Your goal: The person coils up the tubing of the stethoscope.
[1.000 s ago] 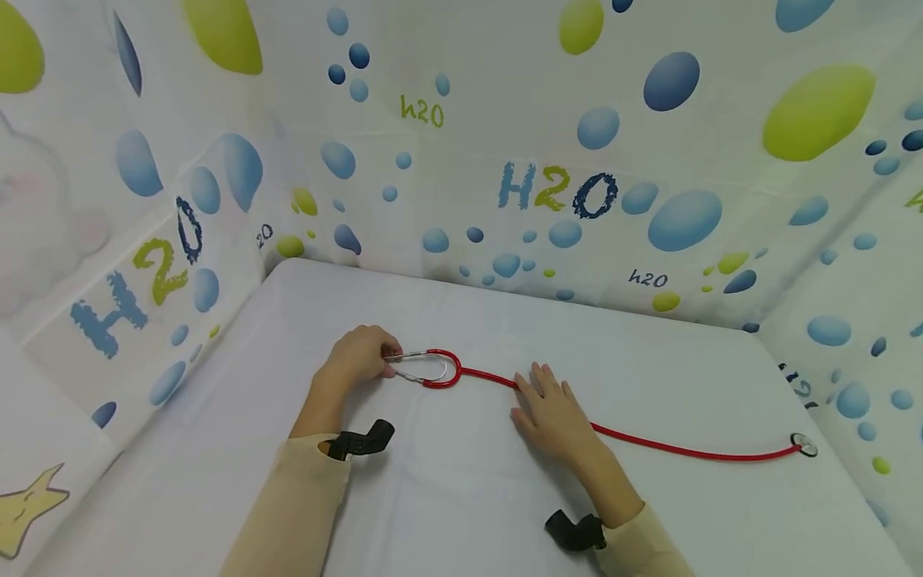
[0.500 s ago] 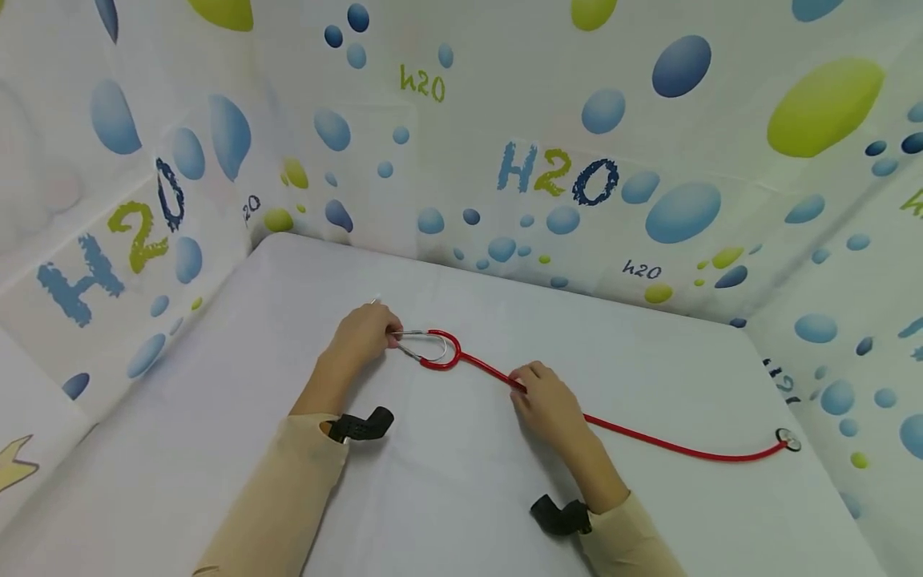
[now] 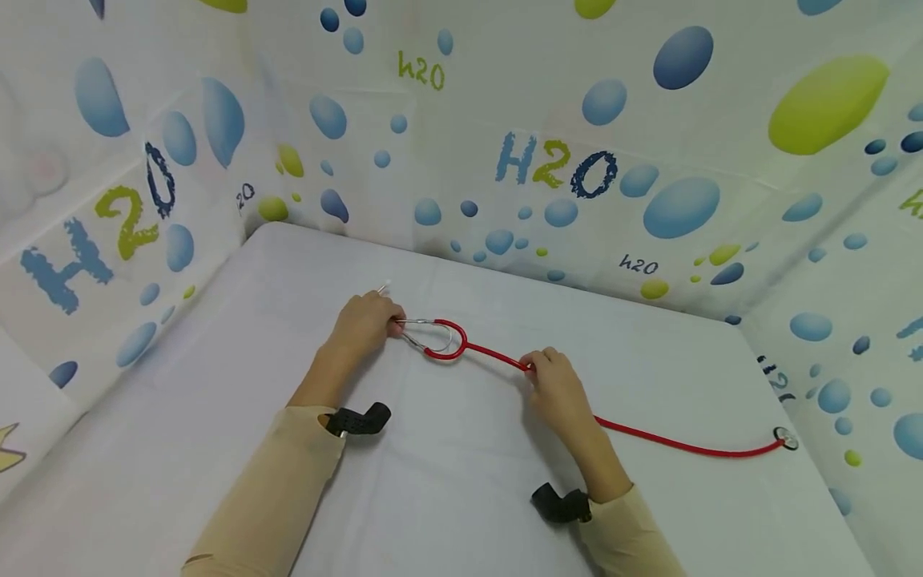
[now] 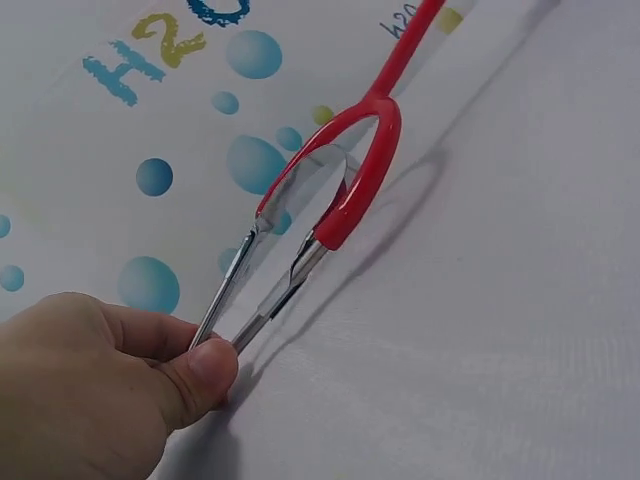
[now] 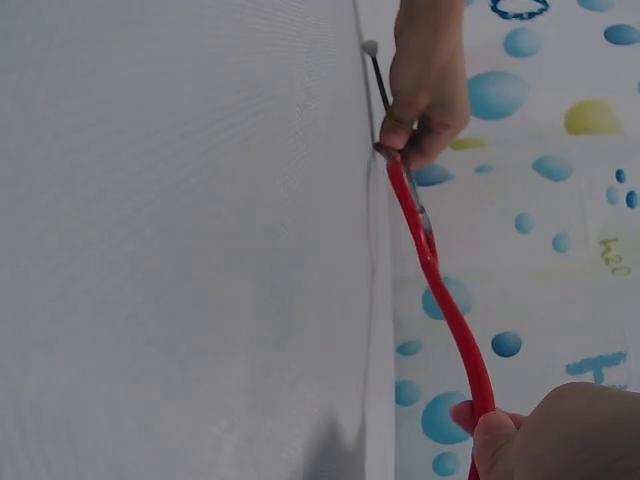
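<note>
A stethoscope (image 3: 497, 355) with red tubing and metal ear tubes stretches across the white table. My left hand (image 3: 366, 319) grips its metal ear tubes; in the left wrist view the thumb of the left hand (image 4: 110, 380) presses over them. Beyond those fingers a pale ear tip (image 3: 385, 286) pokes out. With thumb and fingers, my right hand (image 3: 558, 389) pinches the red tube below the Y-shaped fork, as the right wrist view shows with the tube (image 5: 465, 345) rising from the grip. The round chest piece (image 3: 786, 438) lies at the table's right side.
The table (image 3: 447, 481) is covered in white. Behind it and along both sides hang white sheets (image 3: 469, 96) printed with blue and green drops and H2O lettering. A black wrist camera mount (image 3: 359, 419) sits on the left sleeve, another mount (image 3: 561, 505) on the right.
My right hand, its fingers spread over the tube at first, has curled them and now pinches it. Both hands have raised the ear tube end and upper tubing; the head view has shifted slightly.
</note>
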A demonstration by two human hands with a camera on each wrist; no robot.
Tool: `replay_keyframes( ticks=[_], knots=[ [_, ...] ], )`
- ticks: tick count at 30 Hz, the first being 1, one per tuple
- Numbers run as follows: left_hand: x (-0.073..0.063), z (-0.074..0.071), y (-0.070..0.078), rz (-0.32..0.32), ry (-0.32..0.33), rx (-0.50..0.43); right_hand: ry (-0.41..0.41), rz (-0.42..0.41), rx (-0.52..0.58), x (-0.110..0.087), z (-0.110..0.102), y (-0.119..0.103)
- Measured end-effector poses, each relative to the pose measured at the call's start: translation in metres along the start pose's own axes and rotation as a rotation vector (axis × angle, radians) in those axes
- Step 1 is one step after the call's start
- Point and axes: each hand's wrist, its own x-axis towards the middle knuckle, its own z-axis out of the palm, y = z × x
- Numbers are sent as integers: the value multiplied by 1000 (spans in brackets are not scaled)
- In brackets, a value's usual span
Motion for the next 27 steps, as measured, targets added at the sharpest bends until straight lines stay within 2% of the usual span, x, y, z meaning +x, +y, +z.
replay_keyframes(
  ticks=[5, 9, 13, 17, 20, 22, 24, 27],
  knots=[
    [1, 1, 7, -26, -2, 23, 56, -4, 29, 0, -10, 5],
    [1, 0, 14, -36, 5, 29, 86, 26, 35, 0, -20, 5],
    [4, -3, 22, -9, 5, 48, 143, 26, 21, 0, -29, 10],
    [10, -8, 35, 36, 18, -12, 272, -9, 27, 1, -38, 17],
    [10, -16, 50, 68, 73, -115, 362, -32, 61, 1, -42, 22],
    [9, -23, 61, 89, 133, -171, 382, -40, 86, 2, -43, 24],
    [8, -30, 72, 120, 207, -194, 370, -39, 98, 2, -42, 23],
    [6, -39, 89, 149, 292, -189, 298, -41, 101, 3, -38, 19]
  ],
)
